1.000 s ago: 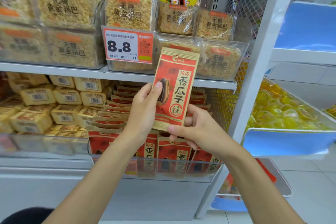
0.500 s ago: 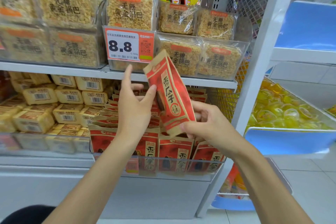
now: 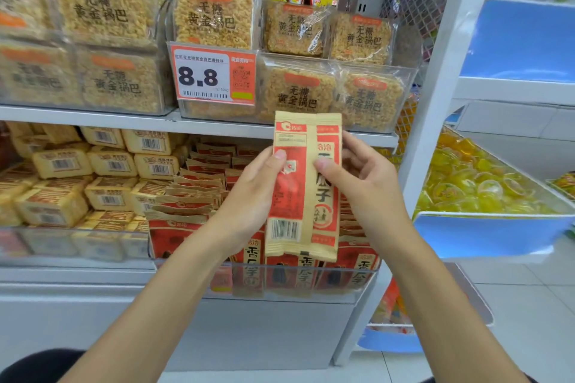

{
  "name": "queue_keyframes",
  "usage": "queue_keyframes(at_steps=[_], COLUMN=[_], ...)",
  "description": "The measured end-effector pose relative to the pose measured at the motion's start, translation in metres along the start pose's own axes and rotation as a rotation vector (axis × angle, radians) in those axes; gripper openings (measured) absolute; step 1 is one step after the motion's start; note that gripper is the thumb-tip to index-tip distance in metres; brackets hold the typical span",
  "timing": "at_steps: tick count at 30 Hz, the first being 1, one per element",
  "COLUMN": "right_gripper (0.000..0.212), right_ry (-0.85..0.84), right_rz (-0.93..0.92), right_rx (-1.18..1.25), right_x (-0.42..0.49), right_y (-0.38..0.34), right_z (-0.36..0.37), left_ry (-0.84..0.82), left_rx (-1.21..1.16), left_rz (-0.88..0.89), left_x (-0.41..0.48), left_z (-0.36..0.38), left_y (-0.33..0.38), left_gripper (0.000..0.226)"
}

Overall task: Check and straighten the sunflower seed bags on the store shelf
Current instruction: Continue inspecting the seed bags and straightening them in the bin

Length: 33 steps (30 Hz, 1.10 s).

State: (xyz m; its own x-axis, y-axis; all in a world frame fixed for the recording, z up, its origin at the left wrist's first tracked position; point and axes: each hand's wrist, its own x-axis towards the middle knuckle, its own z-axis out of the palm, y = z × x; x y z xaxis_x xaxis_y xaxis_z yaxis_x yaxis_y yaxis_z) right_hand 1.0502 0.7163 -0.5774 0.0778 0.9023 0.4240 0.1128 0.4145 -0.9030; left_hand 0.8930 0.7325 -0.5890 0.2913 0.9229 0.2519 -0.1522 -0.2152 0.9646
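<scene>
Thumbs in front, other fingers behind, my left hand point(image 3: 249, 199) and right hand point(image 3: 367, 186) pinch the sunflower seed bag point(image 3: 303, 196) upright, barcode side facing me, so I'd scan the back with a light grip, then slot it squarely among the stocked bags point(image 3: 186, 196) just beyond my fingertips.

Bright, even overhead store light casts only soft shadows; faint glare streaks the clear plastic snack wrappers point(image 3: 298, 28), wide-angle distortion bends the white metal shelf upright point(image 3: 435, 109), and the left edge looks soft and blurred
</scene>
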Motion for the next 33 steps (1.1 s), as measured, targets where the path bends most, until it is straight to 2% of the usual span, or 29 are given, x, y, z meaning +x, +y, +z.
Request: queue_keyframes(at_steps=[2,4,7,10,12,15,18,20,21,23,25,26,28,30,33], right_gripper=[0.018,0.007,0.013,0.028,0.031,0.023,0.021,0.021,0.023,0.034,0.059,0.065,0.049,0.030,0.029], right_ry=[0.042,0.079,0.076,0.119,0.135,0.126,0.096,0.037,0.015,-0.015,-0.105,-0.149,-0.200,-0.134,-0.018], right_rz=[0.037,0.079,0.133,0.160,0.172,0.185,0.163,0.153,0.154,0.180,0.211,0.215,0.168,0.066,-0.061], right_rx=[0.098,0.139,0.115,0.131,0.169,0.358,0.528,0.570,0.564,0.505,0.484,0.490,0.396,0.225,0.124], right_x=[0.001,0.001,0.004,0.007,0.008,0.011,0.013,0.014,0.015,0.016,0.016,0.015,0.013,0.014,0.017], right_y=[0.000,0.002,0.005,0.007,0.009,0.011,0.012,0.010,0.009,0.004,-0.002,-0.006,-0.010,-0.011,-0.008], right_z=[0.000,-0.002,-0.006,-0.010,-0.011,-0.012,-0.014,-0.013,-0.013,-0.018,-0.028,-0.031,-0.034,-0.031,-0.026], left_ry=[-0.083,-0.127,-0.175,-0.251,-0.290,-0.342,-0.604,-0.694,-0.669,-0.485,-0.242,-0.138,-0.005,0.021,0.026], left_rx=[0.015,0.028,0.054,0.114,0.101,-0.088,-0.294,-0.403,-0.436,-0.335,-0.060,0.049,0.171,0.203,0.206], left_rz=[-0.021,-0.040,-0.059,-0.092,-0.128,-0.338,-0.427,-0.470,-0.494,-0.466,-0.290,-0.181,-0.021,0.059,0.141], left_x=[-0.001,-0.001,-0.002,-0.005,-0.004,-0.003,-0.004,-0.006,-0.006,-0.005,-0.002,0.000,0.005,0.007,0.013], left_z=[-0.001,-0.001,-0.003,-0.006,-0.007,-0.009,-0.010,-0.010,-0.008,-0.002,0.001,0.001,-0.001,0.001,0.006], left_y=[0.000,0.000,-0.001,0.002,0.002,-0.001,-0.005,-0.006,-0.005,0.002,0.007,0.008,0.008,0.008,0.008], left_gripper=[0.033,0.034,0.036,0.040,0.050,0.067,0.058,0.059,0.059,0.056,0.043,0.038,0.030,0.031,0.035])
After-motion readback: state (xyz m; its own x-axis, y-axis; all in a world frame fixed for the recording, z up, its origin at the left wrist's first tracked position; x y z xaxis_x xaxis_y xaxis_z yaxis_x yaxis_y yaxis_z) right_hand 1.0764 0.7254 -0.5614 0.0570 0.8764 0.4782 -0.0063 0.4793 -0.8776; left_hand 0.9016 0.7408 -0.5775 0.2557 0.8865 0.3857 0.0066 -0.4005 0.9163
